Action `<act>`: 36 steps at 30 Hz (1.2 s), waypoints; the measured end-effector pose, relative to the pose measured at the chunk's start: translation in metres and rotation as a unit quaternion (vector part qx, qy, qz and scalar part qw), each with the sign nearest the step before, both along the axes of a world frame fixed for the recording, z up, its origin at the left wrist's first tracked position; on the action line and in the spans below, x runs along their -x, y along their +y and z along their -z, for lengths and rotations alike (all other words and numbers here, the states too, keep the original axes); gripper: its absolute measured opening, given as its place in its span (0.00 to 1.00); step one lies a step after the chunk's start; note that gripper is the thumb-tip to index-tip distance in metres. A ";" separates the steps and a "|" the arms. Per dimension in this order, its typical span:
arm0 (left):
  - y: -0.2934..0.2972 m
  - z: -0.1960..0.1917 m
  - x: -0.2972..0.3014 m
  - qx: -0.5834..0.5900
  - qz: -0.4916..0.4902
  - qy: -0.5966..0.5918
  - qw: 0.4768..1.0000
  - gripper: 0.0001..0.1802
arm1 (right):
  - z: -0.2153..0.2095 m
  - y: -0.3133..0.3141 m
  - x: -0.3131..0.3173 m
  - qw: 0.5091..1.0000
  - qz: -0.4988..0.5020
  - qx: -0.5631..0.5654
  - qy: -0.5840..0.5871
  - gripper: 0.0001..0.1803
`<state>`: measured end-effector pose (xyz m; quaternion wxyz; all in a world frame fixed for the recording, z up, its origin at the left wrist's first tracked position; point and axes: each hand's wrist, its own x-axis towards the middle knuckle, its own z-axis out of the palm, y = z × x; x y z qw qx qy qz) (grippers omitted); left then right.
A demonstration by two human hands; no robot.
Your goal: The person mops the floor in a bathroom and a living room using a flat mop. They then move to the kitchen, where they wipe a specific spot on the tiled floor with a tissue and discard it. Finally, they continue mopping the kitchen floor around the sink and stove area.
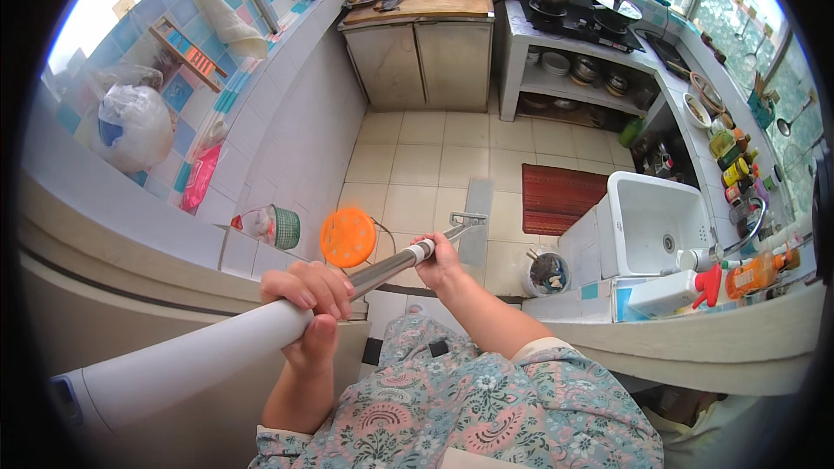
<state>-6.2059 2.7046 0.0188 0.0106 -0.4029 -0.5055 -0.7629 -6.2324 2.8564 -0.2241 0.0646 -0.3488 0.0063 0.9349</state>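
A long flat mop (380,273) slants from the lower left toward the middle of the floor. Its thick white grip runs into a silver pole, and a long grey flat head (475,247) lies on the beige tiles. My left hand (309,297) is closed around the pole where the white grip ends. Farther along, my right hand (440,264) wraps the pole near a white collar. Just left of the pole stands an orange round stool (347,237), its legs partly hidden.
A dark red mat (563,199) lies right of the mop head. Near it stand a bin (546,273) and a white sink (618,234). Wooden-topped cabinets (417,65) and a stove (578,22) with pots line the far side. A green basket (286,227) sits left of the stool.
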 end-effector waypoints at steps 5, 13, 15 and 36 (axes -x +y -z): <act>0.061 0.022 0.123 0.073 0.015 -0.023 0.997 0.13 | 0.012 0.051 0.116 0.997 -0.006 -0.008 0.080 0.06; 0.126 0.032 0.309 0.052 0.034 -0.106 0.992 0.15 | 0.023 0.092 0.278 0.992 -0.092 -0.030 0.078 0.10; 0.135 0.034 0.344 0.067 0.021 -0.121 0.990 0.14 | 0.026 0.098 0.316 0.993 -0.101 -0.018 0.062 0.11; 0.275 0.068 0.661 0.119 -0.092 -0.258 0.955 0.10 | -0.010 0.241 0.616 0.506 -0.297 -0.786 0.195 0.36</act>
